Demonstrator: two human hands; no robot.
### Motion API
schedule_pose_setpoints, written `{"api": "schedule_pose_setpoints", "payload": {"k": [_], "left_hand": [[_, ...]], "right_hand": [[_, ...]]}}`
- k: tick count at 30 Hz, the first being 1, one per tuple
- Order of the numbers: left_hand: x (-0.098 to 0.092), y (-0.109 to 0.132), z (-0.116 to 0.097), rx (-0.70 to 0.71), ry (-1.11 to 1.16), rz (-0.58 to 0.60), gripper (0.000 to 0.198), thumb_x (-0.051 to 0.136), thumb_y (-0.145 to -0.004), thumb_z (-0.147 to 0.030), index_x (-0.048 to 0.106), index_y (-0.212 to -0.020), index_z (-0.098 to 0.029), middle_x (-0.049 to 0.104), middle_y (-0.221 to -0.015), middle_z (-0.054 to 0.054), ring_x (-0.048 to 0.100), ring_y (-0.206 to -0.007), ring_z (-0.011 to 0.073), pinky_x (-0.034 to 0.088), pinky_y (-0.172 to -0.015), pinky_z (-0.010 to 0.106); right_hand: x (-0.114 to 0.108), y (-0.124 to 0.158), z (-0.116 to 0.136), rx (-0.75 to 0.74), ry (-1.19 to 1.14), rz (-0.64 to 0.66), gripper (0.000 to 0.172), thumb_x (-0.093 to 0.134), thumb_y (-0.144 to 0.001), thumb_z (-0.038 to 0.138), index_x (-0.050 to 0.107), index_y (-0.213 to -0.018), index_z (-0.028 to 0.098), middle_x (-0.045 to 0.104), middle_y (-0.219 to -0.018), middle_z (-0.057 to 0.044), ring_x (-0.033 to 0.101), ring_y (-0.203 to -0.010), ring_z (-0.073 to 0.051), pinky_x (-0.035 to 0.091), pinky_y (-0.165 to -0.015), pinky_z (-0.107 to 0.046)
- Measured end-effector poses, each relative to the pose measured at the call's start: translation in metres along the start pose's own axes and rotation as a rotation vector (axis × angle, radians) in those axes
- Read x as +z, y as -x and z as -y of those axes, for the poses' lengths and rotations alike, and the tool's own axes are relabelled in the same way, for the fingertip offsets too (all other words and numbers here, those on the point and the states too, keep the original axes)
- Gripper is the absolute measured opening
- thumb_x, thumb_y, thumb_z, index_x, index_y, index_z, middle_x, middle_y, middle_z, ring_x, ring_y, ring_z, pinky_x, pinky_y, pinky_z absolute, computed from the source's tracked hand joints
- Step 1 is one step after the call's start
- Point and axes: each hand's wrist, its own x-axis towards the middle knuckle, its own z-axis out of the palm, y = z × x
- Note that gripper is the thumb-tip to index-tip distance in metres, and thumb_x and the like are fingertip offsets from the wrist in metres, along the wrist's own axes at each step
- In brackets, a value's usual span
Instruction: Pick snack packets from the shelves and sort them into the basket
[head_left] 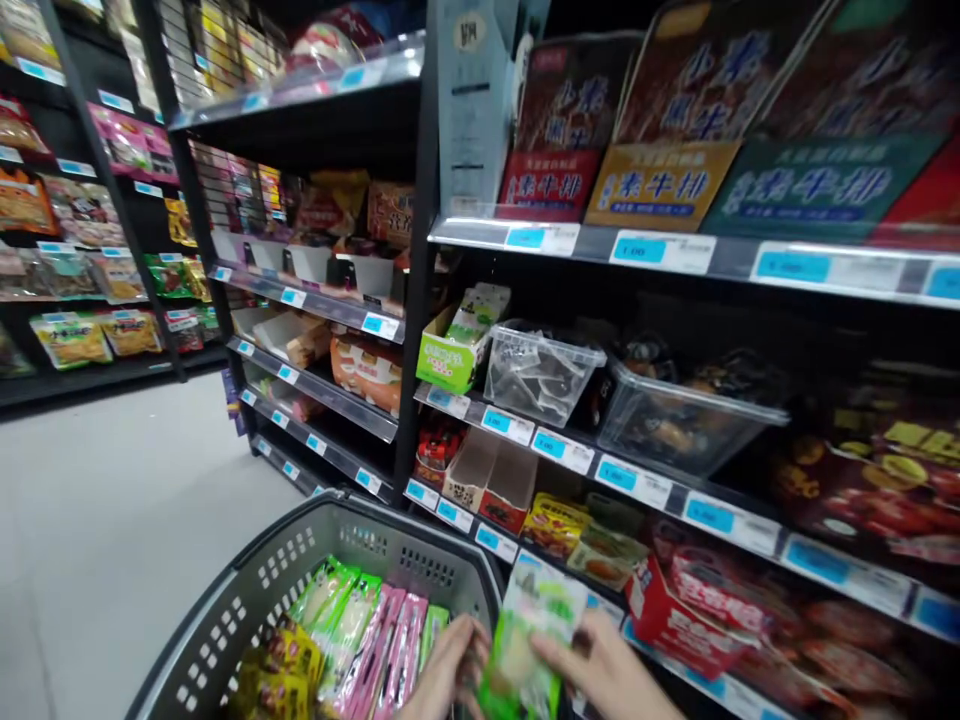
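Observation:
A green and white snack packet (525, 640) is pinched in my right hand (607, 665), thumb across its front, over the basket's right rim. Just left of it, my left hand (446, 665) has its fingers curled together beside the packet's edge; whether they grip anything is hidden. Below both hands is a grey shopping basket (247, 590) with perforated walls. Inside lie green packets (349, 610), pink packets (386, 650) and yellow packets (281, 680), laid side by side.
Black shelving with price labels (562, 450) rises close on the right. It bears a green display box (454, 355), clear plastic bins (540, 375), open cartons (491, 475) and a red box (682, 620). Pale floor (112, 500) lies to the left, with another stocked shelf (90, 345) beyond.

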Motion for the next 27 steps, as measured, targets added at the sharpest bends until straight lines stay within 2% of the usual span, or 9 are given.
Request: {"api": "schedule_pose_setpoints", "payload": {"k": [3, 6, 8, 10, 13, 16, 20, 23, 27], "left_hand": [[-0.007, -0.012, 0.003, -0.019, -0.048, 0.035, 0.087, 0.05, -0.056, -0.105, 0.051, -0.084, -0.022, 0.06, -0.061, 0.0, 0.053, -0.041, 0.0142, 0.035, -0.038, 0.023], [-0.011, -0.015, 0.007, -0.02, -0.13, 0.072, 0.086, 0.04, -0.062, -0.106, 0.053, -0.081, -0.022, 0.061, -0.059, 0.001, 0.053, -0.041, 0.0144, 0.029, -0.04, 0.023], [-0.011, -0.014, 0.009, 0.0, -0.195, 0.086, 0.087, 0.038, -0.064, -0.105, 0.056, -0.078, -0.022, 0.062, -0.059, 0.003, 0.053, -0.044, 0.0145, 0.028, -0.044, 0.025], [-0.01, -0.014, 0.009, 0.031, -0.257, 0.097, 0.089, 0.037, -0.061, -0.107, 0.058, -0.073, -0.021, 0.06, -0.057, 0.004, 0.051, -0.046, 0.0147, 0.035, -0.05, 0.028], [-0.008, -0.014, 0.005, 0.077, -0.315, 0.099, 0.089, 0.036, -0.056, -0.109, 0.058, -0.064, -0.024, 0.055, -0.053, 0.003, 0.053, -0.048, 0.0177, 0.05, -0.066, 0.04], [-0.006, -0.013, -0.002, 0.121, -0.346, 0.096, 0.084, 0.037, -0.056, -0.11, 0.059, -0.057, -0.029, 0.051, -0.051, 0.002, 0.061, -0.053, 0.0251, 0.053, -0.075, 0.051], [-0.005, -0.005, -0.01, 0.154, -0.358, 0.13, 0.073, 0.04, -0.062, -0.106, 0.062, -0.056, -0.037, 0.049, -0.049, 0.001, 0.068, -0.057, 0.0324, 0.052, -0.073, 0.057], [-0.009, -0.002, -0.008, 0.149, -0.434, 0.17, 0.068, 0.046, -0.065, -0.101, 0.065, -0.065, -0.036, 0.055, -0.055, 0.002, 0.07, -0.063, 0.0315, 0.053, -0.076, 0.055], [-0.022, -0.01, 0.01, 0.129, -0.688, 0.185, 0.058, 0.061, -0.071, -0.085, 0.062, -0.078, -0.028, 0.058, -0.068, 0.002, 0.066, -0.074, 0.0269, 0.051, -0.082, 0.047]], "right_hand": [[-0.031, -0.033, 0.102, -0.298, 0.107, -0.212, 0.045, 0.069, -0.086, 0.064, 0.08, -0.09, 0.02, 0.079, -0.092, -0.01, 0.073, -0.081, -0.029, 0.064, -0.077, -0.044], [-0.047, -0.079, 0.194, -0.618, 0.037, -0.533, 0.043, 0.071, -0.088, 0.055, 0.077, -0.113, 0.02, 0.076, -0.121, -0.011, 0.072, -0.11, -0.03, 0.064, -0.09, -0.04], [-0.051, -0.115, 0.237, -0.8, 0.072, -0.57, 0.049, 0.067, -0.091, 0.054, 0.073, -0.124, 0.019, 0.074, -0.129, -0.011, 0.069, -0.12, -0.029, 0.062, -0.096, -0.039], [-0.051, -0.149, 0.264, -0.863, 0.112, -0.577, 0.049, 0.064, -0.093, 0.053, 0.073, -0.123, 0.015, 0.076, -0.125, -0.011, 0.071, -0.117, -0.029, 0.063, -0.093, -0.038], [-0.045, -0.187, 0.283, -0.741, 0.22, -0.56, 0.036, 0.066, -0.093, 0.043, 0.077, -0.106, 0.011, 0.08, -0.104, -0.012, 0.076, -0.1, -0.03, 0.064, -0.084, -0.037], [-0.04, -0.207, 0.292, -0.519, 0.261, -0.463, 0.027, 0.072, -0.089, 0.032, 0.076, -0.104, 0.009, 0.08, -0.1, -0.014, 0.079, -0.084, -0.027, 0.064, -0.079, -0.036], [-0.043, -0.203, 0.301, -0.488, 0.348, -0.503, 0.064, 0.079, -0.082, 0.021, 0.059, -0.141, 0.007, 0.073, -0.13, -0.02, 0.077, -0.106, -0.029, 0.059, -0.102, -0.042], [-0.049, -0.161, 0.295, -0.649, 0.484, -0.513, 0.068, 0.073, -0.085, 0.019, 0.052, -0.149, 0.01, 0.058, -0.151, -0.02, 0.063, -0.134, -0.031, 0.05, -0.116, -0.046], [-0.054, -0.048, 0.246, -0.882, 0.779, -0.222, 0.046, 0.057, -0.097, 0.022, 0.062, -0.143, 0.018, 0.053, -0.158, -0.014, 0.051, -0.147, -0.027, 0.041, -0.124, -0.048]]}}
